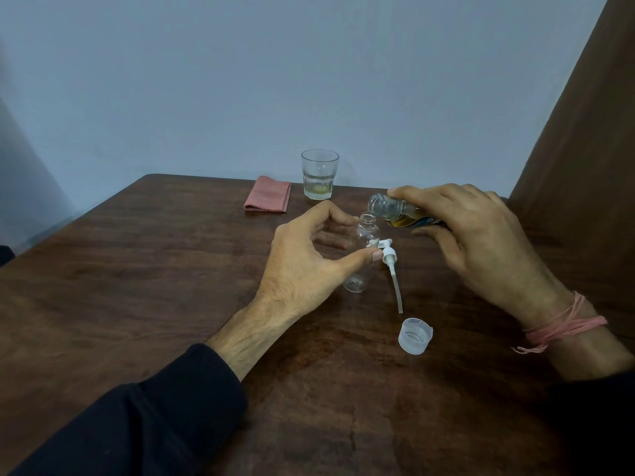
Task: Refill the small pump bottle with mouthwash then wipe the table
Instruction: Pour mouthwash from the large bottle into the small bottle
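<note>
A small clear pump bottle [361, 255] stands open-necked on the brown table [137, 286]. My left hand [302, 259] curls round it, thumb in front and fingers behind. My right hand [481, 235] grips the mouthwash bottle [395, 209], tipped on its side with its open mouth just above the small bottle's neck. Yellow liquid sits in its shoulder. The white pump head [391, 266] with its long tube lies on the table just right of the small bottle. A clear screw cap [414, 335] lies nearer me.
A folded pink cloth [268, 194] lies at the table's far edge. Beside it stands a glass tumbler [319, 175] with a little yellowish liquid. A brown panel [584, 132] rises at the right, and a pale wall stands behind the table.
</note>
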### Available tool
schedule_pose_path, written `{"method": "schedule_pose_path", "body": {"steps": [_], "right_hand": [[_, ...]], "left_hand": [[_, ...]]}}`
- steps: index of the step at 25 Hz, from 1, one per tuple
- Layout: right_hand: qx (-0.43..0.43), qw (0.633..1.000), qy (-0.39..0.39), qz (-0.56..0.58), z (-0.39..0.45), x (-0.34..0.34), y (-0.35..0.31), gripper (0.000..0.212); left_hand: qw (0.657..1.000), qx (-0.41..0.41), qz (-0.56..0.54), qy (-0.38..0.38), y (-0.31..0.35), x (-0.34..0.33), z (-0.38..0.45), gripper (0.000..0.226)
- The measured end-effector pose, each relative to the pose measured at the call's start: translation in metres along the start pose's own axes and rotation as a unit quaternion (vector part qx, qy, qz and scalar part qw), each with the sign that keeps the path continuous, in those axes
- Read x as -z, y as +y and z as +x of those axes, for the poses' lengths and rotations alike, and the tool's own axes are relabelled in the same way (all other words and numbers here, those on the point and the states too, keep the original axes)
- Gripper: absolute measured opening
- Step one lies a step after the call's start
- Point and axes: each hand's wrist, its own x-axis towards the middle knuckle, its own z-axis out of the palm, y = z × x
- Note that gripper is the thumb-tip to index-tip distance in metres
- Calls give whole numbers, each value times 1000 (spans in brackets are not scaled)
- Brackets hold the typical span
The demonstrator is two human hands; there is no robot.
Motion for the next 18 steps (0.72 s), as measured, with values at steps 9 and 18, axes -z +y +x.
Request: {"method": "schedule_pose_path", "body": {"steps": [9, 18], "right_hand": [[9, 1000, 7, -14, -1, 1, 0, 64], [20, 999, 18, -25, -1, 1, 1, 62]], "left_hand": [[1000, 2, 3, 1, -1, -1, -1, 45], [1000, -4, -5, 2, -2, -1, 0, 45]]}}
